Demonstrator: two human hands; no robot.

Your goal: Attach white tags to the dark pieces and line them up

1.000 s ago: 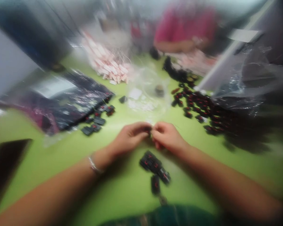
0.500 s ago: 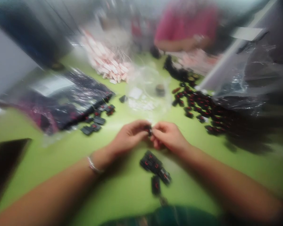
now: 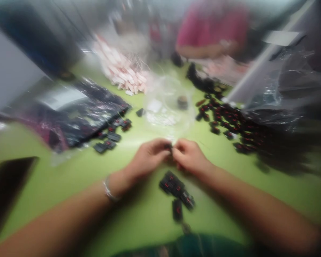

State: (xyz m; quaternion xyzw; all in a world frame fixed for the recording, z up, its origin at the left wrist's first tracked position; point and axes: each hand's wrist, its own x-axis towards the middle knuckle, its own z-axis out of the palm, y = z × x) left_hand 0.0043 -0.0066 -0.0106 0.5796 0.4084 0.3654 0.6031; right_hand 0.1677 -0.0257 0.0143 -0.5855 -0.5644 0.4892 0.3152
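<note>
My left hand (image 3: 151,157) pinches a small black part (image 3: 168,145) between thumb and fingers, at the middle of the view. Pressed up against the part's right end is my right hand (image 3: 188,154), its fingers closed; the fingertips hide most of the part. Just below both hands, several black pieces with red marks (image 3: 172,184) lie together on the green table (image 3: 139,221). Beyond the hands stands a clear plastic bag or tray (image 3: 188,123) with small white pieces (image 3: 163,117) in it.
Black-and-red parts (image 3: 230,119) are heaped at the right, beside clear plastic (image 3: 278,96). Left are a bag of dark items (image 3: 93,114) and several loose black parts (image 3: 113,136). Pale pink strips (image 3: 125,76) lie farther back. A person in a pink top (image 3: 214,28) is across the table.
My right hand's fingers have closed up more tightly against the black part. My left wrist has shifted slightly right. The parts on the table look unmoved.
</note>
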